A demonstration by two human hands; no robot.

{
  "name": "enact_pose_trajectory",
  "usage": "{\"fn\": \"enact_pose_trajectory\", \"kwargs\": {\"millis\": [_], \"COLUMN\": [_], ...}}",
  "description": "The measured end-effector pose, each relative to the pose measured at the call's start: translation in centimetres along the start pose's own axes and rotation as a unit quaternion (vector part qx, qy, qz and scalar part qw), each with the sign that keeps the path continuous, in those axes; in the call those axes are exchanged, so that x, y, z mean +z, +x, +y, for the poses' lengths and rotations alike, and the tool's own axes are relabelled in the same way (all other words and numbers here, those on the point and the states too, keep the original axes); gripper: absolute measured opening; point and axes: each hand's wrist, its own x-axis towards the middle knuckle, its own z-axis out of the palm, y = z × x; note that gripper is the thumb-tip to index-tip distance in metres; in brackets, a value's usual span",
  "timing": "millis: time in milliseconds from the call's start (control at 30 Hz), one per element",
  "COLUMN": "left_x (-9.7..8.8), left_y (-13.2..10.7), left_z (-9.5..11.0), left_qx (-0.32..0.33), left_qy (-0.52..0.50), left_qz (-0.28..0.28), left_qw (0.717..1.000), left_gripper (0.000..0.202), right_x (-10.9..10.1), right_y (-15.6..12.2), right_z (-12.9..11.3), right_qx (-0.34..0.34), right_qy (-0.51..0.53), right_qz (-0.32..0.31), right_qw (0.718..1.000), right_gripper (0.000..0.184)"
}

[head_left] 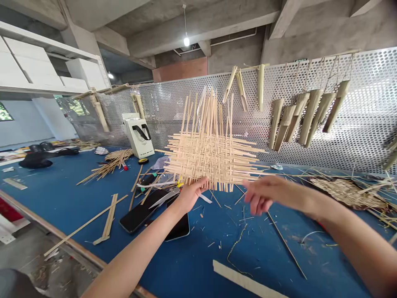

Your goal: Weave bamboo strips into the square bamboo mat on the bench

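My left hand point(192, 195) grips the lower edge of a woven bamboo mat point(204, 155), thumb in front, holding it upright above the table. Loose strip ends fan out from the mat's top and both sides. At the lower right corner of the weave is my right hand point(260, 193), its index finger stretched toward the strip ends and the other fingers loosely curled apart. I see nothing held in it; whether the fingertip touches a strip is unclear. Behind my left wrist lie scissors point(164, 198), a black phone point(141, 213) and a second dark phone point(181, 227).
Bamboo strips point(113, 163) lie heaped on the blue table point(102, 269), beside a white box point(138, 136) and a tape roll point(143, 161). Another woven piece point(347, 192) lies at the right. A pale flat strip point(245, 279) is at the front. Bamboo tubes point(310, 116) hang on a perforated panel.
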Motion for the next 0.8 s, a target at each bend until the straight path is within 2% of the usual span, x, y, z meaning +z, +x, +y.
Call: {"fn": "enact_pose_trajectory", "kwargs": {"millis": [33, 67, 100, 167, 233, 300, 333, 433, 533, 633, 800], "left_x": [0.0, 0.1, 0.2, 0.6, 1.0, 1.3, 1.4, 1.4, 1.4, 1.5, 1.9], "left_y": [0.0, -0.1, -0.1, -0.4, -0.8, -1.1, -1.1, -1.3, -1.3, -1.5, -2.0], "left_z": [0.1, 0.3, 0.4, 0.6, 0.7, 0.5, 0.4, -0.2, -0.5, -0.6, -0.5], "left_qx": [0.005, 0.006, 0.002, -0.016, -0.032, -0.026, -0.021, -0.017, -0.02, -0.029, -0.009], "left_qy": [-0.004, -0.011, -0.02, -0.047, -0.076, -0.082, -0.077, -0.056, -0.05, -0.037, -0.004], "left_qz": [0.001, 0.001, 0.001, -0.008, -0.023, -0.036, -0.04, -0.039, -0.025, -0.023, -0.038], "left_qw": [1.0, 1.0, 1.0, 0.999, 0.996, 0.996, 0.996, 0.998, 0.998, 0.999, 0.999], "left_gripper": [0.015, 0.015, 0.015, 0.014, 0.013, 0.012, 0.012, 0.013, 0.01, 0.011, 0.01], "right_x": [1.0, 1.9, 2.6, 3.8, 4.6, 5.1, 5.3, 5.3, 4.9, 4.4, 3.8], "right_y": [0.4, 1.1, 1.8, 3.4, 4.5, 5.0, 5.1, 5.0, 4.7, 4.5, 4.3], "right_z": [0.4, 0.9, 1.5, 2.5, 3.1, 3.2, 3.1, 2.8, 2.4, 2.1, 1.8], "right_qx": [0.049, 0.075, 0.073, 0.017, -0.078, -0.153, -0.168, -0.141, -0.114, -0.097, -0.092], "right_qy": [0.01, 0.015, 0.026, 0.088, 0.19, 0.3, 0.349, 0.468, 0.547, 0.577, 0.582], "right_qz": [-0.079, -0.08, -0.036, 0.071, 0.095, 0.098, 0.11, 0.165, 0.176, 0.169, 0.183], "right_qw": [0.996, 0.994, 0.996, 0.993, 0.974, 0.936, 0.915, 0.857, 0.811, 0.793, 0.787], "right_gripper": [0.042, 0.04, 0.037, 0.034, 0.042, 0.043, 0.039, 0.028, 0.027, 0.029, 0.024]}}
